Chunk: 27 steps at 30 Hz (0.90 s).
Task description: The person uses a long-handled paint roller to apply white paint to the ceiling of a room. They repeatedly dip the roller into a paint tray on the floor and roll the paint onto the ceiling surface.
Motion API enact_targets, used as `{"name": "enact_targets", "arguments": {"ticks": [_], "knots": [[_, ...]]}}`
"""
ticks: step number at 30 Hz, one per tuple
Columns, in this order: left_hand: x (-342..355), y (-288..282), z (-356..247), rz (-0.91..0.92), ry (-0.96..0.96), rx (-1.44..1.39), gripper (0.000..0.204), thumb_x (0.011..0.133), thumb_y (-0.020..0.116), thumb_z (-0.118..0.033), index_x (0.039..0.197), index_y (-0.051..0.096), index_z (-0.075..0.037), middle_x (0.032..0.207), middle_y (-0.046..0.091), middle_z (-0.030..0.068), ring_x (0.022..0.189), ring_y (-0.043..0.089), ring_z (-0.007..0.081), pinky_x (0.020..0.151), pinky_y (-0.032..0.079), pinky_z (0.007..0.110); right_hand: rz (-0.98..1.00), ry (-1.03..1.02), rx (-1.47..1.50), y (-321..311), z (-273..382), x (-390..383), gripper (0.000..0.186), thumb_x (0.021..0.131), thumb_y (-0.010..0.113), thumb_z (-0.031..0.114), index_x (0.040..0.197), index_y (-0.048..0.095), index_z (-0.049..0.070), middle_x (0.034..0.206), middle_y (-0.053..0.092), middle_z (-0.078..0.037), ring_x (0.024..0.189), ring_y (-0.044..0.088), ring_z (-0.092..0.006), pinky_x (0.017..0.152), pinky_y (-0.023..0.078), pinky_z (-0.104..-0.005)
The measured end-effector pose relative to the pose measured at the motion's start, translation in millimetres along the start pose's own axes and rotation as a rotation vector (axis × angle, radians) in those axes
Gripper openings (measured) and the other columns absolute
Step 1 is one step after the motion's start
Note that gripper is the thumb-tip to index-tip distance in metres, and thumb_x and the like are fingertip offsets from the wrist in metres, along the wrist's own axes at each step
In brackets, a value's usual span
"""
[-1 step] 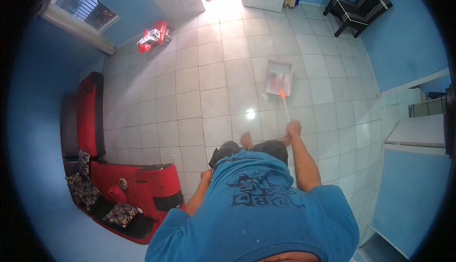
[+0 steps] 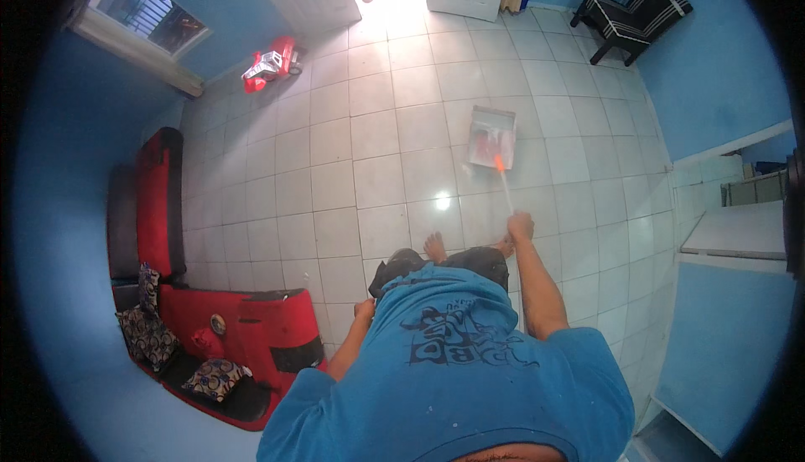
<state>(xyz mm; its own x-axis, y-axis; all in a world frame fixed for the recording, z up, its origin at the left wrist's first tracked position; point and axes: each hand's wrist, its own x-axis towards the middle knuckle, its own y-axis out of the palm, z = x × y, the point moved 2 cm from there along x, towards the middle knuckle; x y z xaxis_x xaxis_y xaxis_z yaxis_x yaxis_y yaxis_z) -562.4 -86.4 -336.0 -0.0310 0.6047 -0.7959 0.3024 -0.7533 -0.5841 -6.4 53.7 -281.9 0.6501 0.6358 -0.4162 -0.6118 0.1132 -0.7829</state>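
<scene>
"As I read my feed from the left, I get the red sofa [image 2: 159,202], well apart from the work, then the left hand [image 2: 365,308] down by the dark shorts [image 2: 484,266]."

"Is that one gripping anything?"

"I can't tell. It's small in my view, its fingers are turned out of sight, and it may touch the shorts or hang just beside them."

"Further right?"

"The dustpan [image 2: 492,137], out ahead over the tiled floor [image 2: 377,160]. Its pale handle [image 2: 506,192] slants back from an orange joint [image 2: 499,163] to the right hand [image 2: 521,225], which is clamped round it."

"Which step would you call that?"

"Handling the pan at the end of its stick, I'd judge. The next move would call for a firm right hand and a level tray."

"What's in the tray?"

"Reddish and whitish patches, too blurred for me to name. I can't settle whether it rests on the tiles or hangs just over them, and any stick behind the fist is hard to follow."

"And the far right?"

"A black chair [image 2: 633,18], then a pale-topped cabinet [image 2: 734,231], cut off by my lens's dark rim."
</scene>
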Motion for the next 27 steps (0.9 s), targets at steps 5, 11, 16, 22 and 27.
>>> {"name": "enact_targets", "arguments": {"ticks": [5,11,16,22,27], "knots": [[-1.2,-16.5,-16.4,-0.098,-0.285,-0.713,0.026,0.092,0.064,-0.025,0.106,0.070,-0.005,0.093,0.069,0.0083,0.077,0.066,0.0224,0.062,0.052,0.043,0.081,-0.064,-0.130,-43.6,-1.7,-25.9,0.035,0.090,0.055,0.019,0.113,0.074,0.002,0.109,0.071,-0.029,0.106,0.067,-0.0477,0.094,0.053,-0.0520],[-1.0,-56.8,-66.5,-0.134,-0.408,-1.206,0.029,0.092,0.063,-0.028,0.110,0.068,-0.005,0.096,0.069,0.0065,0.080,0.067,0.0211,0.063,0.052,0.042,0.092,-0.010,-0.133,-53.7,-66.2,-97.5,0.036,0.095,0.056,0.021,0.122,0.073,0.003,0.110,0.070,-0.030,0.107,0.067,-0.0461,0.095,0.053,-0.0509],[15.3,-67.6,-78.0,-0.116,-0.410,-1.151,0.028,0.091,0.064,-0.031,0.106,0.070,-0.009,0.094,0.071,0.0035,0.079,0.067,0.0188,0.063,0.051,0.039,0.067,0.078,-0.017,-44.3,-82.6,-126.9,0.037,0.094,0.057,0.015,0.127,0.072,0.005,0.115,0.071,-0.028,0.108,0.068,-0.0458,0.097,0.053,-0.0509],[37.1,-62.6,-70.8,-0.135,-0.410,-1.164,0.029,0.092,0.064,-0.031,0.109,0.070,-0.008,0.094,0.071,0.0034,0.078,0.066,0.0194,0.063,0.050,0.040,0.149,0.099,-0.153,-29.0,-50.7,-69.4,0.031,0.092,0.059,0.021,0.111,0.075,0.003,0.109,0.073,-0.026,0.104,0.069,-0.0466,0.092,0.055,-0.0533],[17.9,-69.8,-78.8,-0.162,-0.357,-1.085,0.031,0.093,0.064,-0.030,0.115,0.070,-0.009,0.099,0.071,0.0051,0.085,0.068,0.0220,0.067,0.051,0.044,0.085,0.039,-0.185,-7.4,-31.8,6.2,0.031,0.089,0.058,0.019,0.108,0.076,0.003,0.107,0.073,-0.026,0.103,0.070,-0.0468,0.091,0.056,-0.0526]]}}
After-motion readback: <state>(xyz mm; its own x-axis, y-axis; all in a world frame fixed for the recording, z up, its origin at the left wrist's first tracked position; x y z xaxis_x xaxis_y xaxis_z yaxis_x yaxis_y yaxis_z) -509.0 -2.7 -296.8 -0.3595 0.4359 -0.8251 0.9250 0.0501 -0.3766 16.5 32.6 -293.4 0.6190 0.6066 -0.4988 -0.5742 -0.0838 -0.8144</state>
